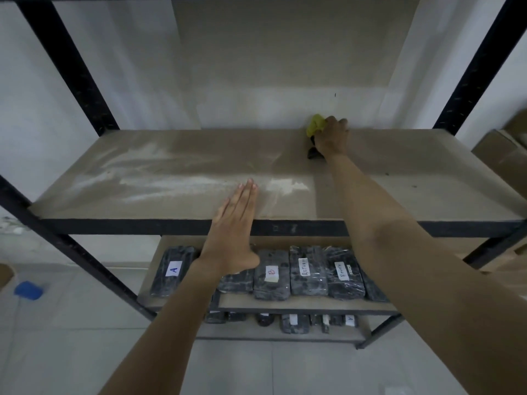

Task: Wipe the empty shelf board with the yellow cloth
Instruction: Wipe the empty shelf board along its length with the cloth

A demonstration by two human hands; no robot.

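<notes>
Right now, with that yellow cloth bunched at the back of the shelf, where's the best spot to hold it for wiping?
Probably from above, as the right hand does: palm pressed over the crumpled yellow cloth, grip on its top. It sits at the shelf board's rear edge by the wall, so only the front and top are reachable.

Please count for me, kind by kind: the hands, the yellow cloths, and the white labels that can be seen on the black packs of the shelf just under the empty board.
Hands: 2, left and right
Yellow cloth: 1
White labels: 4, reading A, B, and two handwritten
Total: 7
</notes>
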